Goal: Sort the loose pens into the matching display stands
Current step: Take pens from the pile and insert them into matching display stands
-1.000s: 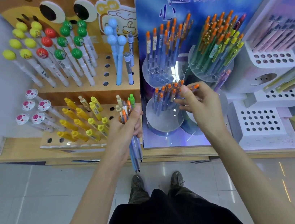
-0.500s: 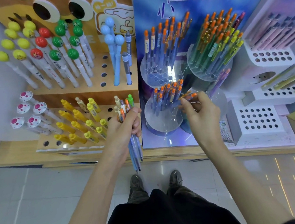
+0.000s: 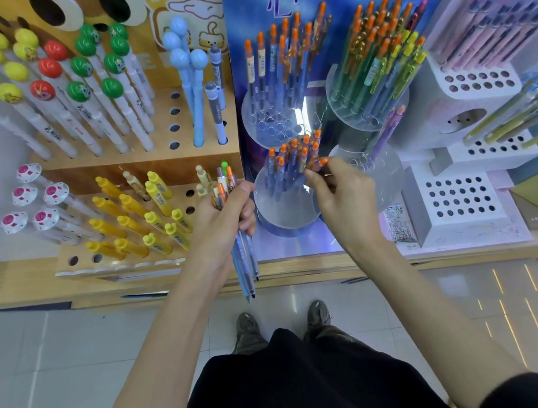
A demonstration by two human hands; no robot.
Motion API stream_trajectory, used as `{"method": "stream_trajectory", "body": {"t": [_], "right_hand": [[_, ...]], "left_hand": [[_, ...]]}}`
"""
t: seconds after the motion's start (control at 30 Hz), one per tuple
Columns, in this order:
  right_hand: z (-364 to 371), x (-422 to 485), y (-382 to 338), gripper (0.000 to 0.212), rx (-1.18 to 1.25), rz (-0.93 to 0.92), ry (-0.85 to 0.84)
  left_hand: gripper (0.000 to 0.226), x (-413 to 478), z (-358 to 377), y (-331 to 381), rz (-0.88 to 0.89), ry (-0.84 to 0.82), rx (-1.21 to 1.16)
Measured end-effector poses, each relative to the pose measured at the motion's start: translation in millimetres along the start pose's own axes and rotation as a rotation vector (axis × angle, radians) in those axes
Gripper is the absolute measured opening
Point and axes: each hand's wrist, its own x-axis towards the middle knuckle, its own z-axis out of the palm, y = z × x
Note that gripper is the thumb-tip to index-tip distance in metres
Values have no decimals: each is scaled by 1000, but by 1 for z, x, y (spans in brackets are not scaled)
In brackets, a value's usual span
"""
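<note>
My left hand (image 3: 223,219) grips a bundle of loose pens (image 3: 244,262), mostly blue barrels with orange caps, tips pointing down past the shelf edge. My right hand (image 3: 342,193) pinches one orange-capped blue pen (image 3: 317,164) and holds it against the cluster of matching pens (image 3: 293,162) standing in the lower clear round stand (image 3: 278,209). Above it, another clear round stand (image 3: 269,120) holds several more orange-capped blue pens.
A wooden peg stand (image 3: 172,113) on the left carries ball-topped, yellow and mushroom-topped pens. A clear stand (image 3: 372,113) with green and orange pens sits upper right. White perforated holders (image 3: 460,201) stand at right. The shelf edge (image 3: 304,268) runs above my shoes.
My right hand has lowered and shifted slightly left, bringing its single pen down to the cluster in the lower clear stand. The left hand keeps its bundle nearly still.
</note>
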Motion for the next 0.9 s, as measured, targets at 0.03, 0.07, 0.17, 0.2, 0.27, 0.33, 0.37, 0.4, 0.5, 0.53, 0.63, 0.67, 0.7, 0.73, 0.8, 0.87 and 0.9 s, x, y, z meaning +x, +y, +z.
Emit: {"method": "stream_trajectory", "body": {"t": [0.03,0.07,0.17,0.2,0.27,0.33,0.37,0.4,0.5,0.53,0.63,0.67,0.7,0.73,0.8,0.87,0.9], "right_hand": [[2,1,-1,19,2,-3,7],[4,1,-2,19,10,-1,8],[8,5,-6,16,24,-20,1],[9,8,-7,15,24,-22,3],[10,12,-6,17,29,-12,3],[9,15,-2,20,3,-18,-6],[8,14,0,21,-25,-29,-12],[8,13,2,22,-50,-38,-16],[8,7,3,20,-66,-35,-33],[10,7,2,20,-64,-12,-43],[20,7,-2,17,-35,93,-74],[22,7,-4,15,-10,126,-64],[25,7,-6,14,18,158,-48],[27,7,-9,14,40,189,-32],[30,6,-12,15,45,220,-12],[30,6,-12,17,-1,208,-33],[29,6,-11,17,-40,190,-64]], "left_hand": [[16,0,0,0,2,-1,7],[16,-1,0,0,1,-1,10],[15,-2,-2,1,0,-2,11],[16,-2,-2,1,0,-1,11],[17,-2,-4,1,1,-2,12],[18,-2,-5,1,4,-3,8],[18,-2,-5,1,6,-1,7],[18,-3,-5,1,10,1,6],[15,-3,-4,0,22,-2,8],[13,-3,-4,0,22,-4,8],[12,-2,-4,0,18,-4,4],[13,-2,-4,0,18,-7,-3],[13,-2,-4,0,18,-12,-10],[14,-2,-4,0,18,-18,-15],[17,-2,-4,0,12,-14,-18],[17,-3,-3,1,-8,-9,-45],[16,-4,-2,1,-18,-14,-66]]}}
